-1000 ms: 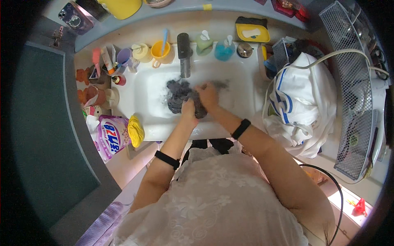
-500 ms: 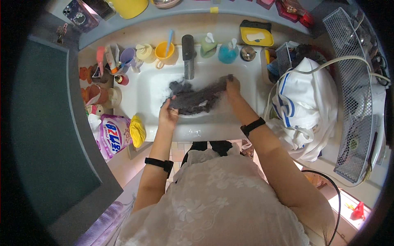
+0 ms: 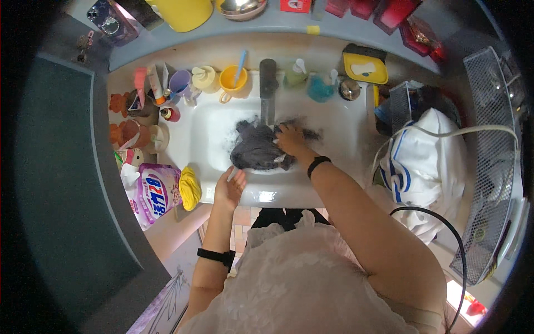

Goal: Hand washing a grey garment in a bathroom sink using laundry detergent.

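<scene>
A wet, dark grey cloth item (image 3: 258,147), perhaps a garment, lies bunched in the white sink (image 3: 208,125) with suds around it. My right hand (image 3: 292,140) is on its right part, fingers curled into the fabric. By the sink's front edge my left hand (image 3: 231,188) is turned partly palm up, fingers apart and holding nothing, just below the cloth's near left corner. The dark faucet (image 3: 268,83) reaches over the cloth from the back rim. No running water can be made out.
Along the back rim stand a yellow cup (image 3: 233,82), a green pump bottle (image 3: 295,74), a blue pump bottle (image 3: 321,88) and a yellow soap dish (image 3: 365,68). A purple-white detergent bag (image 3: 153,192) and yellow cloth (image 3: 189,189) sit left; white fabric (image 3: 428,161) is piled right.
My left hand has let go of the cloth and drawn back toward the front edge. My right hand has moved left and nearer the faucet; the stretched cloth is now bunched.
</scene>
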### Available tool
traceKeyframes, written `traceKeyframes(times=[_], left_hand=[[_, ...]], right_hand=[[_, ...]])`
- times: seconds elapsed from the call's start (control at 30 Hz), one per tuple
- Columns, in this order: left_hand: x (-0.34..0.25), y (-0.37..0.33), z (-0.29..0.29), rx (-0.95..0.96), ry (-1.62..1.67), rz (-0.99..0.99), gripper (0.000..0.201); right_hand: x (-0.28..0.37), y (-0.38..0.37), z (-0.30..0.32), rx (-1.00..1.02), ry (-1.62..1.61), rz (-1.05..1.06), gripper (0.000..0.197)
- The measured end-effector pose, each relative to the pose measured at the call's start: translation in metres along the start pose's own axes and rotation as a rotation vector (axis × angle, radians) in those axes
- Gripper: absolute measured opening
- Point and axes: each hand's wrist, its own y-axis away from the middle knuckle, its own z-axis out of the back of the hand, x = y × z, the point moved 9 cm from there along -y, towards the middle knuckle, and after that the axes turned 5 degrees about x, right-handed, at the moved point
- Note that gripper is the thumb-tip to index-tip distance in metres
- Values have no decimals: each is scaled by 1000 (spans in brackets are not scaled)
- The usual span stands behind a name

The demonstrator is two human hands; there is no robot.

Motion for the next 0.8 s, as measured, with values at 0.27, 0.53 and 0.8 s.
traceKeyframes(times=[0.27,0.53,0.8], left_hand=[[0,5,9,1,112,17,26],[35,-19,-63,112,140,206,31],[41,-52,-138,715,234,155,37]], right_hand=[[-23,-13,19,-18,128,-280,29],[4,14,20,-439,-856,-213,29],[80,58,88,-264,-786,-144,33]])
